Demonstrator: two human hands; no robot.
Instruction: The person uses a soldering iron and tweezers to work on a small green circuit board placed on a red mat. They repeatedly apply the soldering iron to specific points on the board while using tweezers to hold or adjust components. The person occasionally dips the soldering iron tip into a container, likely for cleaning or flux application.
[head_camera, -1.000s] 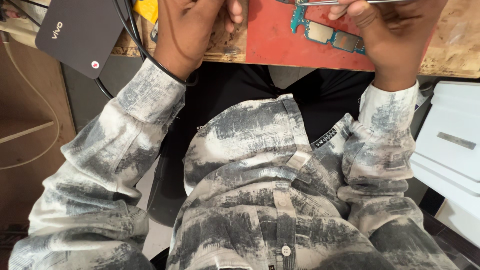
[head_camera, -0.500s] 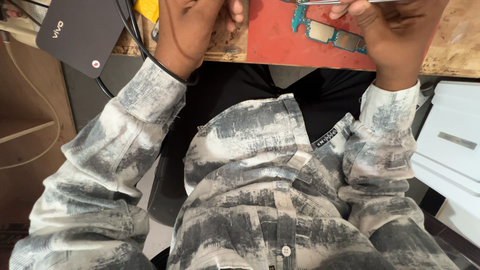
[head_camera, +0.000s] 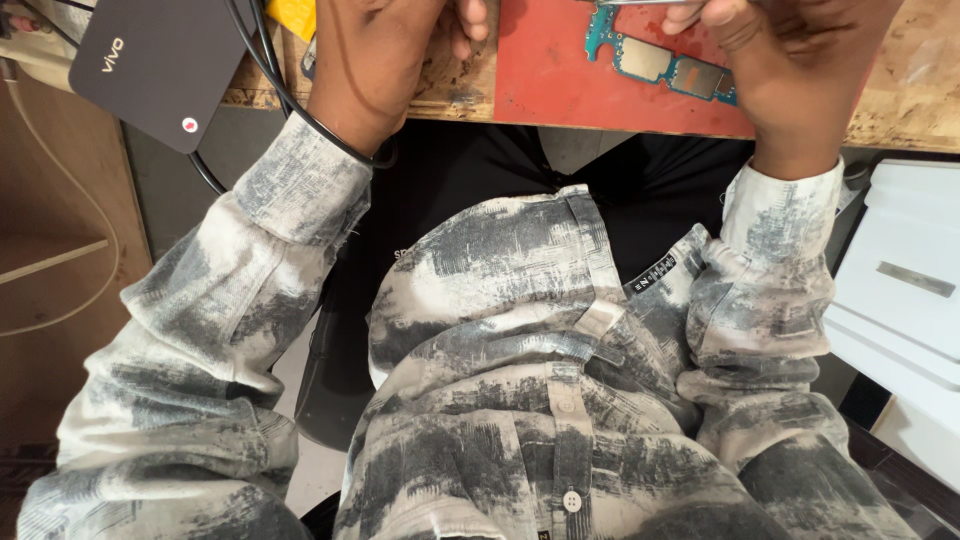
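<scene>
A dark flat box lay at far left, a black cable beside it. The left hand rested on the wooden bench, its grip cut off by the frame edge. A blue-green circuit board lay on the red mat. The right hand was closed, apparently pinching a thin metal tool above the board

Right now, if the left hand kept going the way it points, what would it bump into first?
Probably nothing close: the left hand points up across the wooden bench, beside the red mat, and the picture ends there.
</scene>
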